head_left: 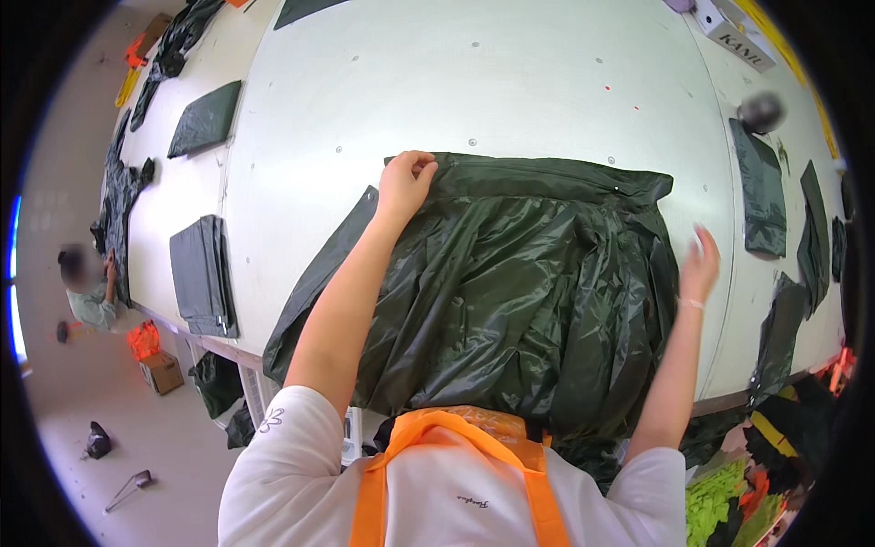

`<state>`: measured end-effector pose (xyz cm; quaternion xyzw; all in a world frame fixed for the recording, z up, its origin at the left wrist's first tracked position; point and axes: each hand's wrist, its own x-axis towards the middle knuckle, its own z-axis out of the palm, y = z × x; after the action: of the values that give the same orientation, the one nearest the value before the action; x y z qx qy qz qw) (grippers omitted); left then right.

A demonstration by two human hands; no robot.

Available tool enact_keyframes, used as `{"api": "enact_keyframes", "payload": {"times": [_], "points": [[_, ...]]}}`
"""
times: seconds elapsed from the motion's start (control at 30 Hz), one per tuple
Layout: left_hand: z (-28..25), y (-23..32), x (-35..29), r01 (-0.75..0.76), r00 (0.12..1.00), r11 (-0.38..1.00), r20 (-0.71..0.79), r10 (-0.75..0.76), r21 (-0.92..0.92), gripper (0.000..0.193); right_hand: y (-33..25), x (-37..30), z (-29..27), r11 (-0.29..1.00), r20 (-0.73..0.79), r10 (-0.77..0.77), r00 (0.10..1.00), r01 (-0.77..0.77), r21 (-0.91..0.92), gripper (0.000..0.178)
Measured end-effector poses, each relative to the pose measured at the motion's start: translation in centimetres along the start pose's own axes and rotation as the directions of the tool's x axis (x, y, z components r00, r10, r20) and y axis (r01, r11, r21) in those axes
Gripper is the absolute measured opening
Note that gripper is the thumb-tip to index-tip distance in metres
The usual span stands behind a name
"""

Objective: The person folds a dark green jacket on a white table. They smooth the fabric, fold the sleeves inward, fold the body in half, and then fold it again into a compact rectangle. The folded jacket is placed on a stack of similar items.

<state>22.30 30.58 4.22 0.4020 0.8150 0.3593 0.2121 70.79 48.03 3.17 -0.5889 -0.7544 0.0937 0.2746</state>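
Note:
A dark green, shiny waterproof garment [492, 283] lies spread in front of me, its body creased and its near end hanging at the table edge. Along its far edge runs a wide, flat folded band. My left hand [407, 187] is closed with thumb and fingers together on the far left corner of that band. Off to the right of the garment, my right hand [700, 264] is raised, slightly blurred, with fingers apart and nothing in it.
The white table [474, 91] carries folded dark green pieces [202, 278] at left and more [761, 187] at right. A white box [734, 36] stands far right. Another person [89, 287] works at far left. Coloured fabric scraps [720, 501] lie below the table at lower right.

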Motion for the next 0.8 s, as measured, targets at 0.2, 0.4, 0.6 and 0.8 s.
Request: {"api": "enact_keyframes", "payload": {"times": [0.2,0.4,0.6,0.8], "points": [[1.2,-1.9,-0.1,-0.245,0.970,0.962,0.015,0.245,0.124,0.028,15.0,-11.0,-7.4,0.917,0.303,0.377,0.875,-0.306,-0.258,0.053],[1.6,-1.8,1.4,-0.118,0.987,0.989,0.116,0.107,0.091,0.023,12.1,-11.9,-6.4,0.920,0.212,0.391,0.896,-0.377,-0.103,0.030],[0.7,-1.5,2.3,-0.290,0.942,0.942,0.223,0.250,0.168,0.012,8.9,-6.1,-4.4,0.917,0.140,0.394,0.908,-0.399,0.008,0.021],[1.5,-3.1,2.5,-0.409,0.912,0.887,0.121,0.391,0.216,0.010,-8.6,3.9,-0.6,0.128,0.515,0.384,0.767,-0.596,0.793,0.037]]}}
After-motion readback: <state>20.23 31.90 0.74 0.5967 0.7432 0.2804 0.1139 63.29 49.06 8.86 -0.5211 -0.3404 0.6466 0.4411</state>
